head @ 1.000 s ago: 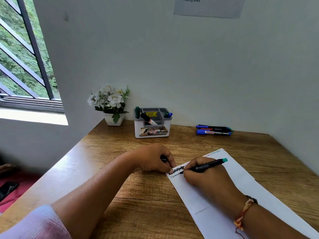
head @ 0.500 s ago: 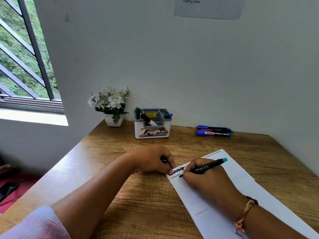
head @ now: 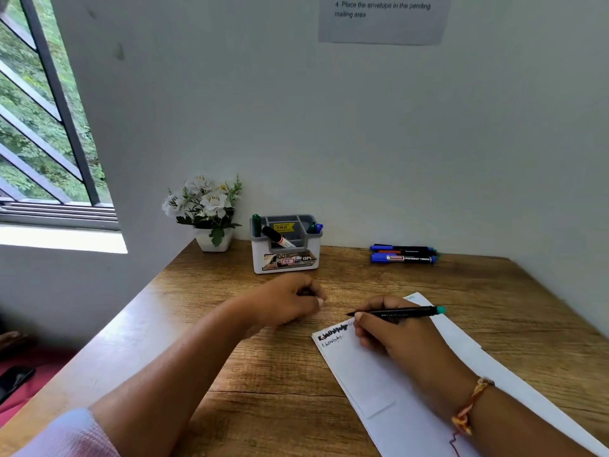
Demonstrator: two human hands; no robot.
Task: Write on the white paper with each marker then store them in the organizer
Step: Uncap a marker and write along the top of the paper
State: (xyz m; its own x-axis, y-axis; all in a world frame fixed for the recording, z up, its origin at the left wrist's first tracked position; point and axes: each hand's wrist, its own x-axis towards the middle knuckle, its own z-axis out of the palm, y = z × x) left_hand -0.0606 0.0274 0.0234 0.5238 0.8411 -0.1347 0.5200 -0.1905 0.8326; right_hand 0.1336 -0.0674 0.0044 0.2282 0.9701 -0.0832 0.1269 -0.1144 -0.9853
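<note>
The white paper (head: 369, 374) lies on the wooden desk (head: 263, 390) with dark handwriting at its top left corner. My right hand (head: 395, 338) grips a thin black marker (head: 405, 312) with a teal end, its tip lifted just above the paper's top edge. My left hand (head: 283, 305) hovers over the desk left of the paper, fingers curled around a small dark piece that looks like the marker's cap. The white and grey organizer (head: 286, 245) stands at the back wall with several markers in it. Several more markers (head: 403, 254) lie on the desk at the back right.
A small white pot of white flowers (head: 207, 212) stands left of the organizer in the corner. Walls close the desk at the back and right. A window is at the far left. A printed sheet (head: 382, 18) hangs on the wall.
My left hand has lifted off the paper's corner and moved up and left. My right hand has raised the marker tip off the paper, the marker now nearly level.
</note>
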